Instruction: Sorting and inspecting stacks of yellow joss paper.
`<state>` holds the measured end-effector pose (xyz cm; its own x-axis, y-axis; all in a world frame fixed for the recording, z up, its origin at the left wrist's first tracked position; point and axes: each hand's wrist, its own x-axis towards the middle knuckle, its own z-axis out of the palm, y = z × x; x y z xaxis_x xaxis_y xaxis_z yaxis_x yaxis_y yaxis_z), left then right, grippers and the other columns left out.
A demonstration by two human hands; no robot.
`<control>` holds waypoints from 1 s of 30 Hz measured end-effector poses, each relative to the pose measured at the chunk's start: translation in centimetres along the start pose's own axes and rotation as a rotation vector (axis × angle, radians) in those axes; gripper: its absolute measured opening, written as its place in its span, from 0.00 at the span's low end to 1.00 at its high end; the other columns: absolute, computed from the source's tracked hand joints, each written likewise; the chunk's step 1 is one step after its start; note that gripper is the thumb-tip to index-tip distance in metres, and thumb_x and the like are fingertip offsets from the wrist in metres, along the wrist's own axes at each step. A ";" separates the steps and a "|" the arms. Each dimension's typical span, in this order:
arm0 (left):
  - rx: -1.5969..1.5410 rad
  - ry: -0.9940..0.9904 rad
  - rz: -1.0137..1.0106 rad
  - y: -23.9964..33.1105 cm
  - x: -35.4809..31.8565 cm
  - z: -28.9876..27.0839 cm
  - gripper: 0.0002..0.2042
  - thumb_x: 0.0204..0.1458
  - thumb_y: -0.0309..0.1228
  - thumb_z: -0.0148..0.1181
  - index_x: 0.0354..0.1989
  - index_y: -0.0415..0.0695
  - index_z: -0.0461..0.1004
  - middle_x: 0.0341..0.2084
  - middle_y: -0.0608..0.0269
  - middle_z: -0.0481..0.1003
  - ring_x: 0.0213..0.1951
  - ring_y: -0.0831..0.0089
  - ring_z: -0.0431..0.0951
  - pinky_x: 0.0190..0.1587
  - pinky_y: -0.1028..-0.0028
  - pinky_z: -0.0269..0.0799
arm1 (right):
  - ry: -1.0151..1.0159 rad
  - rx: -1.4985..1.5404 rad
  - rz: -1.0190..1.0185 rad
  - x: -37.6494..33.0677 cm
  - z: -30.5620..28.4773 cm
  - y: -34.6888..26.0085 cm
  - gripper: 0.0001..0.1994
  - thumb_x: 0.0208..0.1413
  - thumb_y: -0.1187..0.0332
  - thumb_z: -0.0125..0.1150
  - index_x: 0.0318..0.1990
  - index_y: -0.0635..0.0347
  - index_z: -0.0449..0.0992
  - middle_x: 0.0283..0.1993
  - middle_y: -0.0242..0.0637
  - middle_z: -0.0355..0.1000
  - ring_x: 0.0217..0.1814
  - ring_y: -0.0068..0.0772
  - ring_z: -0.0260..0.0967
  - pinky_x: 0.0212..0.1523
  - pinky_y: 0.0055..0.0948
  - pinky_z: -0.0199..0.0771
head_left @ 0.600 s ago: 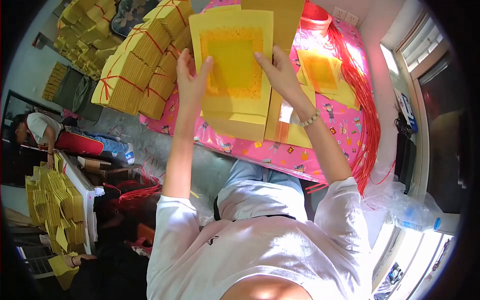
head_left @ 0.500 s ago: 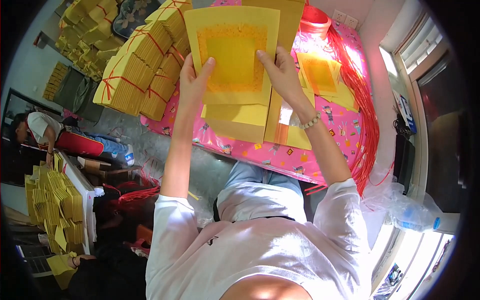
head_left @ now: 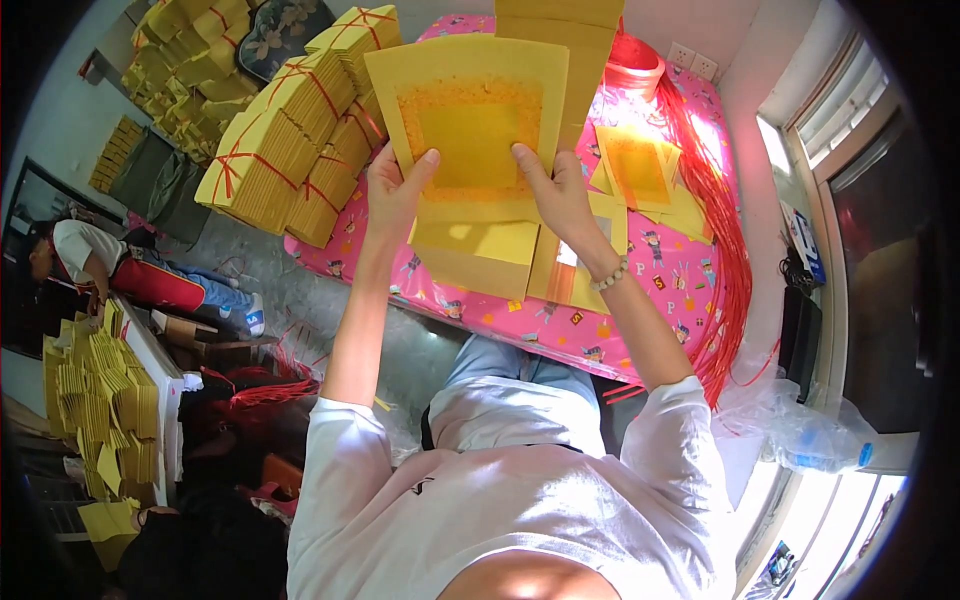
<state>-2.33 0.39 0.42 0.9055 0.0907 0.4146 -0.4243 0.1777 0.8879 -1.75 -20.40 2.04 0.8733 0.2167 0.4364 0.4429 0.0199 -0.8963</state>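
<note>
Held up between both hands, a thick sheaf of yellow paper sheets with a golden square printed in the middle (head_left: 470, 130); raised off the table and tilted toward the face, seemingly so that the edges can be squared and the front sheet checked. Left hand (head_left: 393, 190) clasped on the lower left edge, thumb in front on the printed square, fingers hidden behind the sheaf; right hand (head_left: 555, 190) clasped likewise on the lower right edge, thumb forward, a pale bead bracelet (head_left: 609, 275) on the wrist; grip at the two bottom corners, leaving the top free to fan or settle. Below the sheaf, more plain yellow sheets (head_left: 480, 250) hanging or lying just under the hands; whether gripped with the rest or resting on the table, not clear.

Underneath, a table covered with a pink patterned cloth (head_left: 660, 290); to the right on it, a loose sheet of the same yellow paper (head_left: 640, 165), kept within reach; along the right edge, a long bundle of red strings (head_left: 715, 220), near at hand for binding. To the left, stacked yellow paper bundles tied with red string (head_left: 290, 150), piled well apart from the loose sheets. Far left, another person in a white top (head_left: 85, 250) bent over beside low stacks of yellow paper (head_left: 95, 400).
</note>
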 end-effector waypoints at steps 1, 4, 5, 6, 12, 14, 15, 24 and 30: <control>-0.040 -0.047 -0.071 0.8 -0.1 -0.6 0.15 0.52 0.26 0.60 0.49 0.38 0.70 0.43 0.64 0.75 0.44 0.78 0.73 0.48 0.76 0.67 | -0.056 -0.102 0.182 0.1 -0.4 -1.4 0.17 0.62 0.65 0.51 0.54 0.66 0.66 0.43 0.32 0.71 0.43 0.18 0.65 0.44 0.20 0.65; -0.145 -0.137 -0.227 2.3 0.1 -0.7 0.17 0.49 0.26 0.62 0.48 0.38 0.71 0.41 0.63 0.76 0.43 0.77 0.74 0.48 0.75 0.68 | -0.098 -0.114 0.283 -0.4 -1.2 -1.3 0.17 0.62 0.64 0.52 0.53 0.66 0.67 0.41 0.30 0.71 0.40 0.16 0.66 0.41 0.17 0.65; -0.207 -0.180 -0.316 2.7 0.2 -0.6 0.18 0.48 0.26 0.64 0.48 0.38 0.71 0.40 0.63 0.76 0.43 0.77 0.75 0.47 0.75 0.69 | -0.086 -0.021 0.205 -0.6 -1.5 -1.1 0.17 0.61 0.63 0.53 0.53 0.65 0.67 0.39 0.29 0.71 0.39 0.15 0.66 0.39 0.15 0.65; -0.208 -0.179 -0.315 2.9 0.0 -0.3 0.18 0.48 0.26 0.64 0.48 0.38 0.71 0.40 0.63 0.76 0.43 0.77 0.75 0.47 0.75 0.69 | -0.087 -0.022 0.205 -0.8 -1.5 -1.1 0.17 0.61 0.63 0.53 0.53 0.65 0.67 0.39 0.29 0.71 0.39 0.15 0.66 0.39 0.15 0.65; -0.186 -0.121 -0.472 2.6 -1.3 0.6 0.21 0.48 0.24 0.62 0.52 0.38 0.68 0.43 0.59 0.75 0.46 0.72 0.75 0.47 0.72 0.72 | -0.006 0.226 0.508 -2.7 -3.8 -1.9 0.17 0.62 0.64 0.51 0.56 0.59 0.65 0.48 0.34 0.69 0.46 0.19 0.67 0.43 0.21 0.68; -0.334 -0.038 -0.521 2.7 -1.7 0.8 0.23 0.49 0.25 0.61 0.55 0.39 0.65 0.46 0.57 0.73 0.46 0.69 0.75 0.48 0.72 0.72 | -0.065 0.325 0.319 -3.3 -4.9 -1.8 0.19 0.60 0.69 0.51 0.58 0.58 0.63 0.58 0.40 0.61 0.52 0.28 0.66 0.46 0.29 0.69; -0.336 -0.040 -0.523 2.6 -1.8 0.9 0.23 0.49 0.25 0.61 0.55 0.39 0.65 0.46 0.57 0.73 0.46 0.69 0.75 0.48 0.72 0.72 | -0.063 0.323 0.320 -3.8 -5.1 -1.6 0.19 0.60 0.69 0.51 0.58 0.58 0.63 0.58 0.40 0.61 0.52 0.28 0.66 0.46 0.29 0.69; -0.496 -0.157 -0.769 -0.1 -3.8 1.7 0.24 0.50 0.26 0.59 0.56 0.39 0.63 0.46 0.56 0.73 0.46 0.67 0.76 0.47 0.69 0.74 | -0.185 -0.372 -0.255 -5.0 -5.4 0.8 0.22 0.45 0.81 0.63 0.50 0.52 0.73 0.61 0.42 0.53 0.62 0.43 0.59 0.60 0.35 0.64; -0.224 -0.301 -0.645 -1.9 -5.3 0.7 0.23 0.52 0.29 0.60 0.57 0.40 0.63 0.48 0.58 0.72 0.46 0.68 0.76 0.45 0.70 0.75 | -0.136 0.060 0.089 -4.5 -5.1 0.6 0.15 0.51 0.75 0.62 0.48 0.60 0.74 0.56 0.37 0.60 0.58 0.30 0.62 0.56 0.30 0.67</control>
<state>-6.34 -1.10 -3.31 0.9242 -0.3657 -0.1101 0.2301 0.3030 0.9248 -4.39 -26.36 -0.09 0.8713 0.3502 0.3439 0.3486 0.0517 -0.9359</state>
